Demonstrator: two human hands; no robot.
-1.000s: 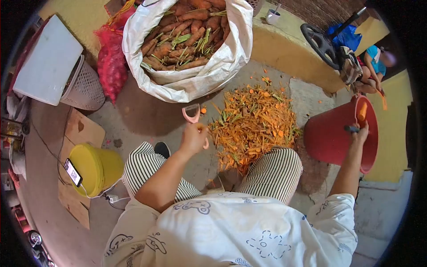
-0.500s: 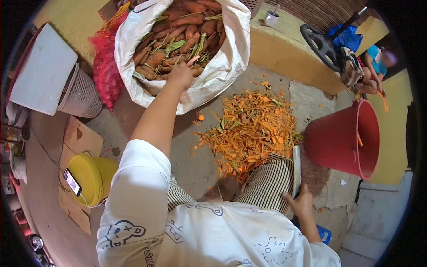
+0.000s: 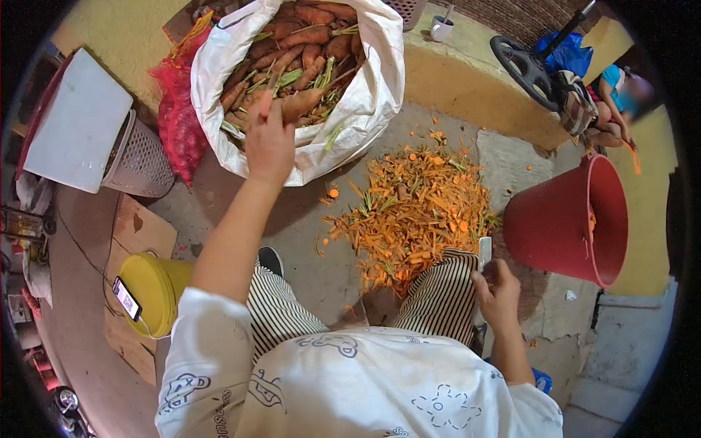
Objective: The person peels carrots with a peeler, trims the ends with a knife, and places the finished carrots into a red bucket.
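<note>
My left hand (image 3: 270,142) reaches over the rim of a white woven sack (image 3: 365,124) filled with unpeeled carrots (image 3: 307,36), some with green stems. Its fingers are closed on a carrot (image 3: 303,104) that points to the right. A pinkish-orange handle (image 3: 266,102) also sticks up between those fingers. My right hand (image 3: 500,292) is beside my right knee, fingers curled and apart from the thumb. Its thumb overlaps the lower end of a flat, light-coloured blade-like piece (image 3: 485,250).
Orange peelings and cut ends (image 3: 416,212) lie heaped on the floor. A red bucket (image 3: 548,226) stands to the right. At left are a yellow bucket (image 3: 150,292) with a phone (image 3: 127,298), a red net bag (image 3: 179,131) and a basket (image 3: 142,164). Another person (image 3: 621,98) sits far right.
My left hand has moved left within the sack, and a carrot now shows in its grip. My right hand has risen closer to the flat piece, its fingers more curled.
</note>
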